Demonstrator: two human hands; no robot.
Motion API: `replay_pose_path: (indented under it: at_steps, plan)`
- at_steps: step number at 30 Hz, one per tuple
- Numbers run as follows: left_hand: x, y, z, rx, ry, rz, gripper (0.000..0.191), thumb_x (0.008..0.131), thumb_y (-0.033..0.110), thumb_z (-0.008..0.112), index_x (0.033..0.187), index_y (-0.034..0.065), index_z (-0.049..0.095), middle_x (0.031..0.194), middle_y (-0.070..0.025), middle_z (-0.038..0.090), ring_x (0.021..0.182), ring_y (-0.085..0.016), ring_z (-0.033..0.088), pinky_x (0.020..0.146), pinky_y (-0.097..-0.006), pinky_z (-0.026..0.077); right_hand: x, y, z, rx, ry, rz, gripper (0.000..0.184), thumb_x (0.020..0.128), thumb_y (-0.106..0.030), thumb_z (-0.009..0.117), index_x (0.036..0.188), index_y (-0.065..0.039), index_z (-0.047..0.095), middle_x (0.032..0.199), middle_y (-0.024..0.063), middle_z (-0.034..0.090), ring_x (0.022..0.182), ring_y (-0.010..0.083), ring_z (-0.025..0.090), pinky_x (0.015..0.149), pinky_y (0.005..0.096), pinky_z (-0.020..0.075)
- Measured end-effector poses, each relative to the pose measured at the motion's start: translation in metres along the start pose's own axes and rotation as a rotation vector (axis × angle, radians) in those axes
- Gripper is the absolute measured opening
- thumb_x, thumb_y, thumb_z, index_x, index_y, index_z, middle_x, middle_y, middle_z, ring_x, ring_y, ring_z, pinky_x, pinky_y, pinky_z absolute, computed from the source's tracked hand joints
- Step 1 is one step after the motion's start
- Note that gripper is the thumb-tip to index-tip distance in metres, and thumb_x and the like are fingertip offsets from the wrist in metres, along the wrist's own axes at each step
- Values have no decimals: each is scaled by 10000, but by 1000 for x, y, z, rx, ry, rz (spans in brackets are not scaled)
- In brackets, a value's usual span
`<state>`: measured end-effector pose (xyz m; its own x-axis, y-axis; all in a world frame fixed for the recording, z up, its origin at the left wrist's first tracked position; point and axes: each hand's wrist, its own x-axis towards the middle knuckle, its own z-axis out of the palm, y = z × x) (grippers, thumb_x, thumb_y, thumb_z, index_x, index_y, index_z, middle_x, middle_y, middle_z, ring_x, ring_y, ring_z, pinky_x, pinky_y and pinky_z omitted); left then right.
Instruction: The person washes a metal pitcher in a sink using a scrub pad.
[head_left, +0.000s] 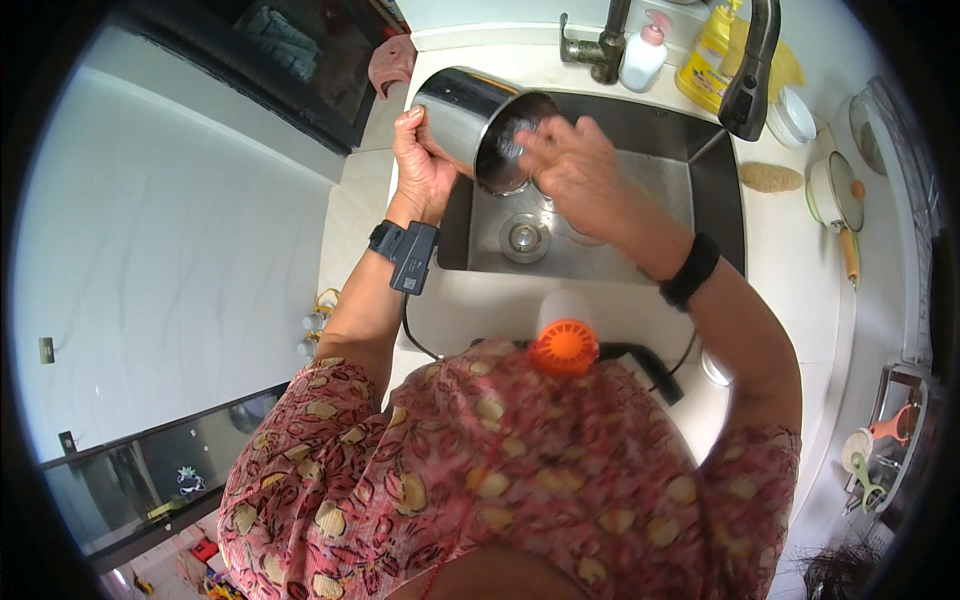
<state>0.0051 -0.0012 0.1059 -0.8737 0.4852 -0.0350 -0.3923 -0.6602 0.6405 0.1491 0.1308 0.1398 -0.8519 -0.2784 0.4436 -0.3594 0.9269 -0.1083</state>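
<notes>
My left hand (426, 154) grips a shiny stainless steel pot (454, 112) by its side near the base. The pot is tilted on its side above the left part of the sink (637, 259), its dark mouth facing right. At that mouth is my right hand (570, 165), blurred, its fingers apart and nothing visible in them. Whether the fingertips touch the inner wall is hard to tell. Below the pot, the drain strainer (524, 238) shows in the sink floor. Part of a round thing in the sink is hidden by my right hand.
Behind the sink stand a dark faucet (609, 45), a white pump bottle (643, 60) and a yellow pump bottle (705, 67). White bowls (791, 118), a loofah-like scrubber (771, 178) and a lidded pan (834, 191) sit on the right. An orange-capped object (566, 346) is near my chest.
</notes>
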Motion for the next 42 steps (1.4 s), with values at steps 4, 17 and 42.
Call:
replay_pose_path:
  at_steps: [4, 17, 42]
  plan:
    - [4, 3, -3, -33, -25, -5, 335, 738, 327, 525, 949, 71, 576, 981, -45, 605, 953, -198, 537, 880, -323, 398, -1, 10, 1, -282, 53, 16, 227, 658, -94, 555, 868, -34, 619, 1075, 53, 575, 897, 204, 484, 670, 333, 400]
    - [-4, -1, 15, 6, 39, 38, 211, 709, 279, 592, 822, 105, 551, 864, -1, 570, 866, -175, 519, 853, -338, 399, -2, 10, 19, 216, 95, 124, 252, 652, 54, 491, 864, -12, 610, 937, 90, 590, 812, 271, 504, 703, 352, 430]
    - [-11, -17, 21, -28, 26, -55, 265, 734, 318, 566, 880, 97, 566, 935, -28, 597, 911, -184, 547, 859, -331, 422, 30, 10, 8, -225, -189, 151, 119, 670, -104, 584, 743, -78, 675, 846, 94, 635, 905, 282, 526, 730, 351, 420]
